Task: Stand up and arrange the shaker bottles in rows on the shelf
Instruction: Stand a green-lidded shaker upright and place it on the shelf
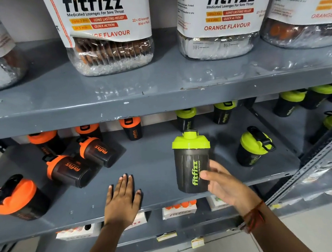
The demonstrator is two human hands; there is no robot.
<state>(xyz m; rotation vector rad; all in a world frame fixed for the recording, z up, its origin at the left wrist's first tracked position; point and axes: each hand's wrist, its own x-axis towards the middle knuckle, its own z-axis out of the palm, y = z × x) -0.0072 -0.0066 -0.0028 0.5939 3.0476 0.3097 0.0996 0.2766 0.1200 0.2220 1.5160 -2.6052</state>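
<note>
My right hand (pixel 223 183) grips a black shaker bottle with a green lid (pixel 190 161), held upright at the front of the grey shelf (pixel 150 166). My left hand (pixel 122 201) lies flat and open on the shelf's front, holding nothing. Two orange-lidded shakers (pixel 96 151) (pixel 67 170) lie on their sides to the left. Another orange-lidded one (pixel 16 199) stands at the front left. Three orange-lidded shakers (pixel 131 128) stand along the back left. Green-lidded ones (pixel 186 118) (pixel 222 111) stand along the back right, and one (pixel 252 147) stands to the right of my right hand.
The shelf above (pixel 119 93) carries large fitfizz lozenge jars (pixel 104 31). More green-lidded shakers (pixel 290 102) stand in the neighbouring bay at right, behind a perforated metal upright (pixel 311 164). Small white boxes (pixel 179 210) sit on the shelf below.
</note>
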